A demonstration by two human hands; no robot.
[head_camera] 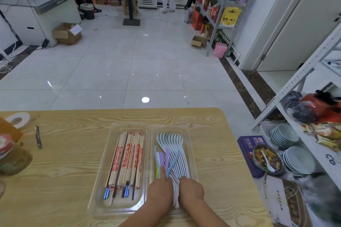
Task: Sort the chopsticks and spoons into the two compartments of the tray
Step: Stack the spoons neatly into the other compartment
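A clear two-compartment tray (149, 134) lies on the wooden table (64, 162). Its left compartment holds several wrapped chopsticks (127, 158) plus a few dark and blue-tipped ones. The right compartment holds a fanned row of pale blue spoons (173, 145) and several coloured plastic handles (162, 156). My left hand (160, 190) rests in the right compartment with its index finger stretched onto the handles. My right hand (191, 189) lies beside it with curled fingers over the spoon handles; what they grip is hidden.
A single dark chopstick (38, 137) lies on the table at the left, near a tape roll (17, 120) and jars (11, 158). To the right stand a shelf with stacked plates (295, 155) and a bowl of sweets (267, 160).
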